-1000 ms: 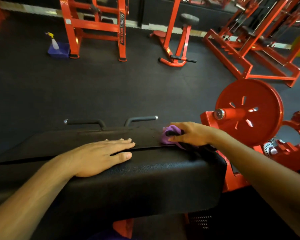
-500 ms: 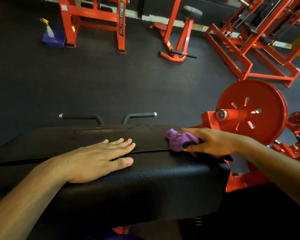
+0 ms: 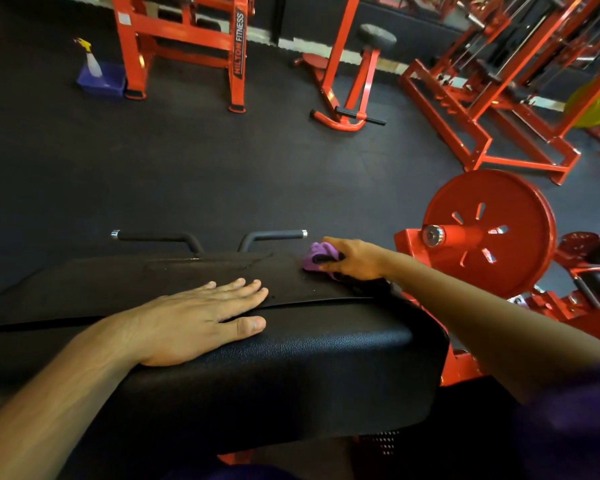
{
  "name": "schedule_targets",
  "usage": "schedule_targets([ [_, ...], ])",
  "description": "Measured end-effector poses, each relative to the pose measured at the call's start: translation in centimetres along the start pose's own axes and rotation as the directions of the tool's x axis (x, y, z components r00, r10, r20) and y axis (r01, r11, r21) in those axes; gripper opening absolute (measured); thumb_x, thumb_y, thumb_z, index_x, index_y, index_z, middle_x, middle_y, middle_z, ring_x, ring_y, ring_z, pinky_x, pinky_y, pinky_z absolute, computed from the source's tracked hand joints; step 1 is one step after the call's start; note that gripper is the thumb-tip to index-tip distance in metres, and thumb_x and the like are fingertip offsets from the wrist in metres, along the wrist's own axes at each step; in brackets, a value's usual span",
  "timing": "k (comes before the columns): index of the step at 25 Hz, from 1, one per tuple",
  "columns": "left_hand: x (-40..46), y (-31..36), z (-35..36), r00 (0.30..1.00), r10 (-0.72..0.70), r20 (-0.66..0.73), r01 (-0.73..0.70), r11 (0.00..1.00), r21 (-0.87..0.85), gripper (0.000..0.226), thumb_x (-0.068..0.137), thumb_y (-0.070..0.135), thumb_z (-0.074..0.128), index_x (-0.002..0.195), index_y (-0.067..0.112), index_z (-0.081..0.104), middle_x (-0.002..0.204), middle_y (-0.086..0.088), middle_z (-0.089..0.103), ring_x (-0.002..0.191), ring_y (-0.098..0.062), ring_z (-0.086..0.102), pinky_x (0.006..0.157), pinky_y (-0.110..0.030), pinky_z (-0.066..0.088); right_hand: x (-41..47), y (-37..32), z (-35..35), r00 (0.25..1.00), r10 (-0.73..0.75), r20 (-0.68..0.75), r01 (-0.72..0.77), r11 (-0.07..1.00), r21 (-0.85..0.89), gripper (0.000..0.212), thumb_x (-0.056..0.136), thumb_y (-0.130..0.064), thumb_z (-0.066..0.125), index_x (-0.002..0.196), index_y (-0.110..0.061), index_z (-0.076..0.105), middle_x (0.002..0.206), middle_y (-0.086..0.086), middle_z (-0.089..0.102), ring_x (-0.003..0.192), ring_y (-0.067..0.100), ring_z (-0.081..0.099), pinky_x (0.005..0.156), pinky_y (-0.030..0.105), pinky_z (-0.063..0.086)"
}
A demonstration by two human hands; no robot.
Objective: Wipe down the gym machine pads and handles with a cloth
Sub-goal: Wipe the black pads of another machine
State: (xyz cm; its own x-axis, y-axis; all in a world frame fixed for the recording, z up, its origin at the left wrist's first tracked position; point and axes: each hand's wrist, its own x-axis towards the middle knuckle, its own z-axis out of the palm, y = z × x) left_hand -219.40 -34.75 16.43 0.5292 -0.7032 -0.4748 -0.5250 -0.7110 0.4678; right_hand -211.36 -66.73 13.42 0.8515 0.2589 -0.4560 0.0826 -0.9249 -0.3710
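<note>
Right hand: the right hand (image 3: 355,259) grips a bunched purple cloth (image 3: 317,258), fingers curled round it; part of the cloth shows between the fingers and the rest bulges out to the left of the grip.
Cloth position: the cloth touches the far right corner of the upper pad (image 3: 187,275), directly under and just left of the grip; a dark fold of it trails below the hand toward the wrist.
Left hand: the left hand (image 3: 194,320) lies flat, fingers straight and close together, thumb held apart; it holds nothing.
Left hand contact: the palm rests on the front pad (image 3: 309,375), the fingertips reach over the seam onto the upper pad, well to the left of the grip and nearer the person.
Handles: the left handle (image 3: 153,237) and the right handle (image 3: 274,235) project beyond the far edge of the upper pad; the metal end of the right handle sits just left of the grip, apart from the cloth.
Weight plate: a red weight plate (image 3: 492,230) on its frame stands to the right of the grip, beyond the wrist.
Spray bottle: a spray bottle (image 3: 91,60) stands in a blue tub (image 3: 101,83) on the floor, far beyond and left of the grip.
Floor: dark rubber floor (image 3: 257,168), with red machine frames along the far side.
</note>
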Motion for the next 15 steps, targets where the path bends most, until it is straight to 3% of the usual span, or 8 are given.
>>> schedule_targets([
  [3, 0.0, -1.0, -0.1, 0.999, 0.034, -0.015, -0.035, 0.997, -0.073, 0.107, 0.067, 0.098, -0.007, 0.161, 0.046, 0.001, 0.166, 0.029, -0.008, 0.149, 0.013, -0.014, 0.122, -0.019, -0.011, -5.9, 1.1, -0.9, 0.999, -0.021, 0.028, 0.02, 1.0, 0.017, 0.017, 0.095, -0.036, 0.067, 0.095, -0.041, 0.052, 0.092, -0.017, 0.065, 0.083, -0.004, 0.06, 0.077, 0.018, 0.043],
  [5, 0.2, -1.4, 0.1, 0.999, 0.018, 0.034, -0.015, 0.996, -0.09, 0.093, 0.074, 0.09, 0.001, 0.158, 0.051, 0.001, 0.161, 0.036, -0.011, 0.141, 0.024, -0.02, 0.119, -0.016, -0.012, -7.5, 2.0, -0.9, 0.999, -0.043, 0.003, 0.043, 0.999, 0.02, 0.014, 0.095, -0.034, 0.069, 0.099, -0.034, 0.056, 0.093, -0.016, 0.066, 0.084, -0.006, 0.06, 0.077, 0.013, 0.044],
  [7, 0.1, -1.1, -0.2, 0.999, 0.011, 0.049, -0.007, 0.996, -0.085, 0.085, 0.079, 0.084, 0.007, 0.157, 0.052, 0.001, 0.159, 0.039, -0.013, 0.136, 0.027, -0.021, 0.118, -0.015, -0.013, -6.0, 2.5, -0.5, 0.997, -0.056, -0.044, 0.056, 0.998, 0.007, 0.017, 0.094, -0.036, 0.07, 0.106, -0.03, 0.059, 0.101, -0.013, 0.068, 0.092, -0.001, 0.063, 0.084, 0.019, 0.047],
  [10, 0.2, -1.1, -0.3, 1.0, -0.003, 0.031, 0.005, 0.996, -0.084, 0.083, 0.081, 0.082, 0.009, 0.158, 0.051, 0.002, 0.159, 0.039, -0.011, 0.141, 0.024, -0.018, 0.12, -0.017, -0.012, -0.7, 2.6, 0.3, 0.996, 0.01, -0.093, -0.01, 1.0, -0.003, 0.025, 0.094, -0.039, 0.069, 0.112, -0.026, 0.06, 0.11, -0.004, 0.068, 0.1, 0.017, 0.064, 0.086, 0.032, 0.047],
  [15, -2.3, -0.8, 0.1, 0.996, -0.064, -0.066, 0.062, 0.997, -0.034, 0.082, 0.082, 0.088, 0.006, 0.157, 0.055, 0.0, 0.16, 0.04, -0.009, 0.146, 0.017, -0.013, 0.129, -0.03, -0.004, 2.4, 1.6, -0.7, 0.996, 0.075, -0.038, -0.078, 0.993, -0.085, 0.026, 0.096, -0.037, 0.066, 0.117, -0.025, 0.058, 0.113, 0.001, 0.067, 0.098, 0.021, 0.063, 0.083, 0.031, 0.044],
])
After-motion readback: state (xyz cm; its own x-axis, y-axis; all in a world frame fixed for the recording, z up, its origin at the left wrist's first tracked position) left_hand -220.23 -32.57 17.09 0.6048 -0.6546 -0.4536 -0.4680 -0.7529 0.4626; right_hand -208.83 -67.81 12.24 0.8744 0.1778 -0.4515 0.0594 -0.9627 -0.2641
